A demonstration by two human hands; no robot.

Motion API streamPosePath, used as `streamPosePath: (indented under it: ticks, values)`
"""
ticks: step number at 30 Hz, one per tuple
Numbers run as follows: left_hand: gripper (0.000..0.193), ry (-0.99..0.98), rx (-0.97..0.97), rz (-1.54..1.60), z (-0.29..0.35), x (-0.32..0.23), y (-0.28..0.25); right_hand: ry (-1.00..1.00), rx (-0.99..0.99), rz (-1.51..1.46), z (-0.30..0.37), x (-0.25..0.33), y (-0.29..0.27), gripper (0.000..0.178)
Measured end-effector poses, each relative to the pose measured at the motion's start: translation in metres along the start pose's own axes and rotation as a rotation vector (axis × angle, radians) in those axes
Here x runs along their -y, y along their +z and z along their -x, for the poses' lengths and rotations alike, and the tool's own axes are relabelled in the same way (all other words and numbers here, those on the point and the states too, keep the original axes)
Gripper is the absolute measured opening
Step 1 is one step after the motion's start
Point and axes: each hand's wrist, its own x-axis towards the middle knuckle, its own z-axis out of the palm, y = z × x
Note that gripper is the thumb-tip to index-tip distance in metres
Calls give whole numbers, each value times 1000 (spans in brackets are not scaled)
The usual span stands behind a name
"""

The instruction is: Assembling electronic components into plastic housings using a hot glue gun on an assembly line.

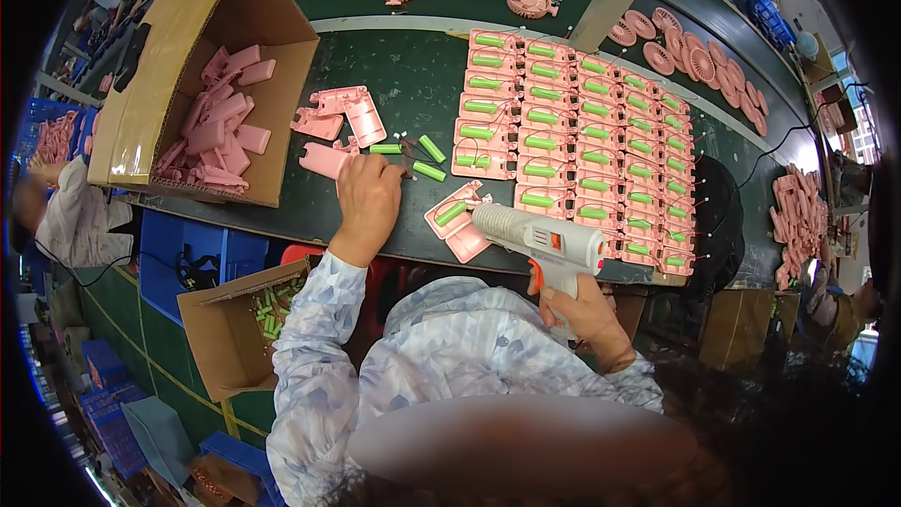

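Observation:
My right hand (584, 308) is wrapped round a white glue gun (544, 237) with an orange trigger. Its nozzle tip meets a pink plastic shell (465, 242) that lies at the table's near edge with a green battery cell (451, 214) in it. My left hand (369, 199) rests on the table, fingers bent down at the right end of another pink shell (324, 160); its fingertips are mostly hidden, and what they grip cannot be made out. Loose green cells (430, 171) with thin wires lie just beyond its fingers.
Rows of wired pink shells (542, 117) with green cells cover the table's right. On the left a tipped cardboard box (296, 94) holds pink shells. Round fan parts (530, 2) lie behind. Below, another carton (211, 343) holds green cells. Other people sit at both sides.

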Motion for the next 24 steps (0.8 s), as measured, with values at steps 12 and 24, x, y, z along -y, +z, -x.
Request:
streamPosePath:
  ticks: [12,24]
  values:
    - [9,-508,57,1024,16,5,-24,19,54,-70,29,6,-10,28]
    - [31,-340,258,364,18,-9,-26,115,64,35,29,-5,-12,30]
